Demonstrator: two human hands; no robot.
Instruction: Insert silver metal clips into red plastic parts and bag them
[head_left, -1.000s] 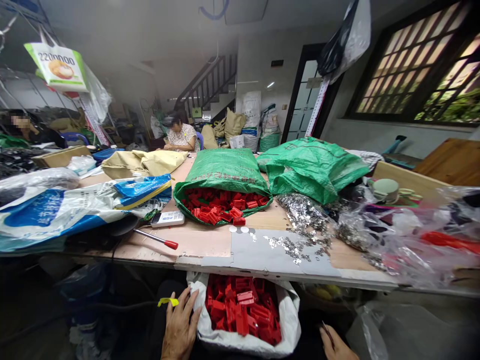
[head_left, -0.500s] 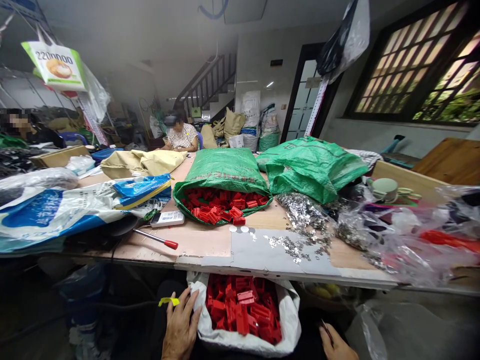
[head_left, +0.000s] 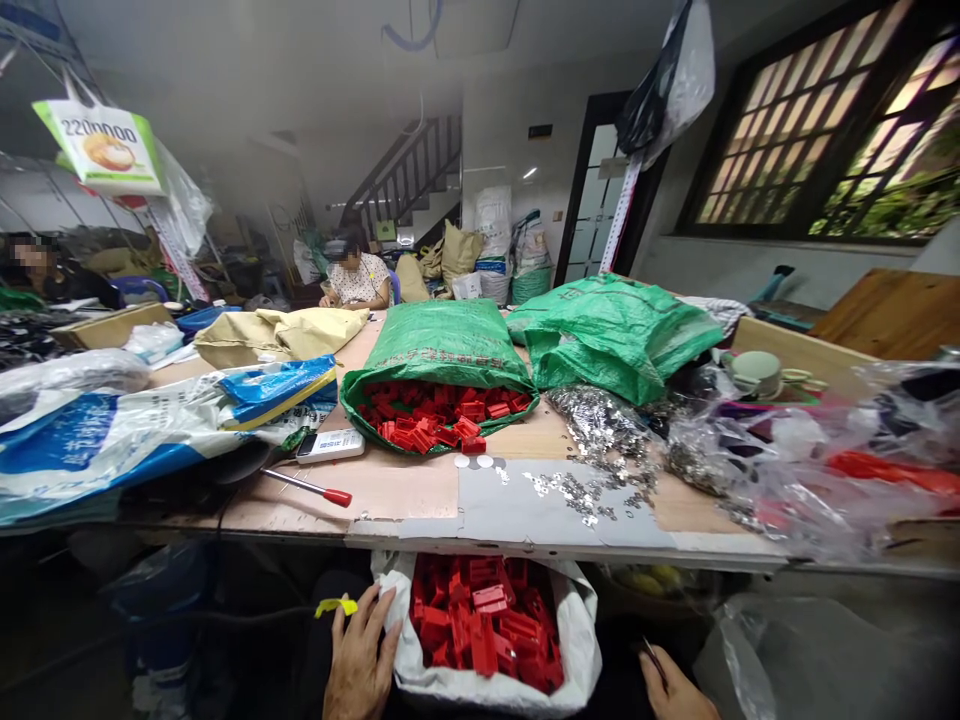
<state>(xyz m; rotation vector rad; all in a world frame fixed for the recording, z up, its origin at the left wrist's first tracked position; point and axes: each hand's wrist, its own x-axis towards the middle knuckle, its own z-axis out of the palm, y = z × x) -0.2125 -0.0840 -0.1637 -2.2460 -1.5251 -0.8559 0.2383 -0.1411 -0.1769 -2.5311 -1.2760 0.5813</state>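
Below the table edge stands a white woven sack (head_left: 499, 690), its mouth folded open, full of red plastic pieces (head_left: 484, 640). My left hand (head_left: 361, 650) lies against the sack's left rim, fingers stretched and slightly apart. A yellow strip (head_left: 336, 607) shows by its fingertips; whether it is attached to a finger I cannot tell. To the right of the sack, my right hand (head_left: 675, 690) is closed on a thin dark pointed tool (head_left: 654, 655), apart from the sack. Most of the tool is hidden in the fingers.
On the table (head_left: 420, 490), a green sack (head_left: 450, 335) spills more red pieces. Small metal parts (head_left: 592, 490) lie scattered beside plastic bags (head_left: 810, 490). A red-tipped lever (head_left: 337, 497) juts out at left near a white device (head_left: 330, 445). A person (head_left: 360, 280) sits across the table.
The view has turned slightly, so the table's things sit a little further left. Both hands stay almost still. The person across the table has shifted an arm slightly.
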